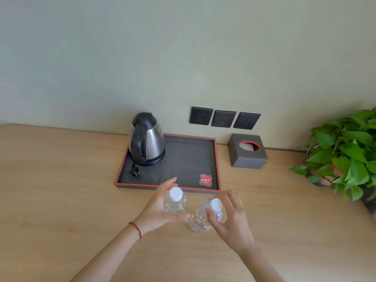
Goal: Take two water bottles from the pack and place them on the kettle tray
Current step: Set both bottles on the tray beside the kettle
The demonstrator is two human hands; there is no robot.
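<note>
**Q:** Head view first: where are the two bottles?

**A:** Both are in the person's hands, near the front rim of the kettle tray [217, 159] but not yet on it. The left bottle [174, 202] is upright with its white cap up, and the left hand [157, 208] is wrapped around its body. The right bottle [203, 217] leans, its cap tipped toward the right; the right hand [230, 218] pinches it up near the cap and shoulder. The two bottles sit just beside each other. I cannot tell whether their bases rest on the wooden desk [61, 180] or hang just above it.

**Q:** And the tray itself?

**A:** It lies just beyond the hands. A steel kettle [146, 139] stands in its far left corner, its plug [134, 171] lies loose near the left edge, and a red logo card [205, 179] sits in the near right corner. The middle and right of the tray floor are bare, so there looks to be room for both bottles.

**Q:** So how far along is it?

**A:** No pack is in view, so I judge the taking is done. What is left is the placing: both bottles over the near rim and set upright on the tray.

**Q:** Anything else around?

**A:** A grey tissue box [249, 151] right of the tray, a leafy plant [345, 153] at the far right, and three wall sockets [223, 118] behind.
</note>
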